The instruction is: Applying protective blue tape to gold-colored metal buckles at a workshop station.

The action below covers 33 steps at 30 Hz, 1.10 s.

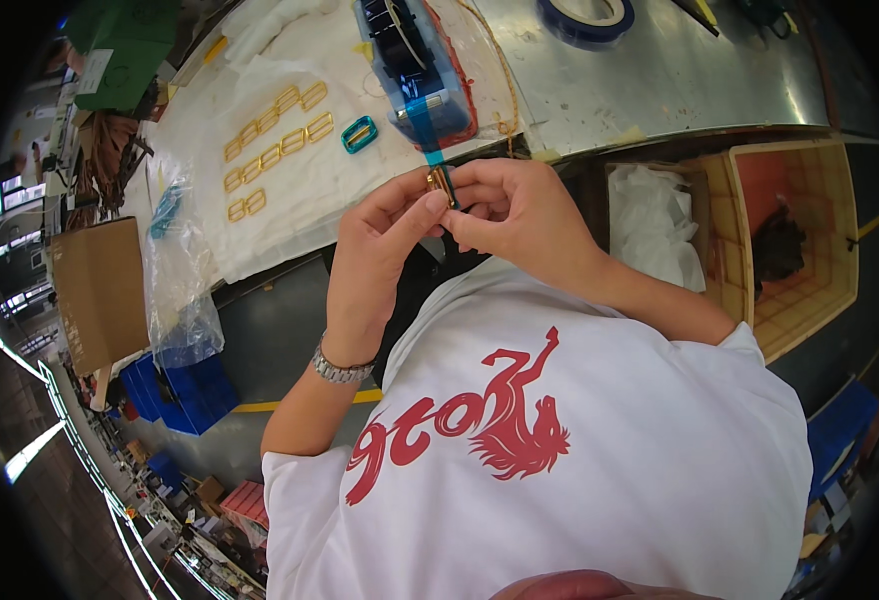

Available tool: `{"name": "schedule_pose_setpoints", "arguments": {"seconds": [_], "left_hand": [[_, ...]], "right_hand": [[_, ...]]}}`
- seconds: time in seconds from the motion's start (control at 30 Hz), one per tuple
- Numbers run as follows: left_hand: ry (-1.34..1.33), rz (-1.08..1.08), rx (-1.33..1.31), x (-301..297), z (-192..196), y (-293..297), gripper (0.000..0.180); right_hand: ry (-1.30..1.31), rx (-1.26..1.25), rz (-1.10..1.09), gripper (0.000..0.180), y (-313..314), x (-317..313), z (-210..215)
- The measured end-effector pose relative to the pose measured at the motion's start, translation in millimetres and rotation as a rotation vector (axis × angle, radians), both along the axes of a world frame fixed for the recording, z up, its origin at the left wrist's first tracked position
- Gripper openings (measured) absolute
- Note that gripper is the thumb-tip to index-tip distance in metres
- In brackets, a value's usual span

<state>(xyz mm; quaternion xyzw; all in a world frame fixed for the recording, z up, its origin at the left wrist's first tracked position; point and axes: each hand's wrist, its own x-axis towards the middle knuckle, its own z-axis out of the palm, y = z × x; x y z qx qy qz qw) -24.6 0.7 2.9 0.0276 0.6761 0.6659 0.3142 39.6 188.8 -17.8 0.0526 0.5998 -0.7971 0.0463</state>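
From the head camera, looking down past my white shirt, I hold a small gold buckle [442,183] between both hands just above the near edge of the worktop [660,80]. My left hand [380,240] pinches it from the left, thumb and forefinger closed on its side. My right hand [520,215] has its fingers curled tight around the other side, so most of the buckle is hidden. A strip of blue tape [426,135] runs down from the tape dispenser [415,70] to the top of the buckle and touches it; I cannot tell how far round the buckle it goes.

On the white cloth [290,190] to the left lie two slanted rows of bare gold buckles [270,140], close together. Just beside their right end lies one teal-wrapped buckle [359,134], apart from the dispenser.

Judging by this, I am early in the work: one buckle looks covered, one is in my fingers with tape on it, and a dozen or so bare ones wait.

Further off, a roll of blue tape [585,15] sits on the metal worktop, a clear plastic bag [175,270] hangs at the cloth's left edge, and a yellow crate [810,240] stands on the right below the worktop.
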Motion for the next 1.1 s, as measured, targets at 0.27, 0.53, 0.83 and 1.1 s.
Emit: {"name": "schedule_pose_setpoints", "arguments": {"seconds": [0.27,0.53,0.83,1.1], "left_hand": [[-0.175,0.015,0.089,-8.6,5.9,-4.4,0.036],[-0.328,-0.108,0.051,-30.0,7.6,-18.8,0.042],[-0.589,-0.217,0.097,-63.2,14.9,-13.2,0.038],[-0.669,-0.239,-0.024,-82.9,27.5,-5.2,0.033]], "right_hand": [[-0.158,-0.125,0.038,0.028,0.3,-1.7,2.2],[-0.176,0.183,0.174,0.038,33.4,6.0,-8.4],[0.246,0.101,0.045,0.051,9.5,-19.9,-33.2],[0.314,0.158,0.045,0.05,9.0,-25.8,-27.0]]}}
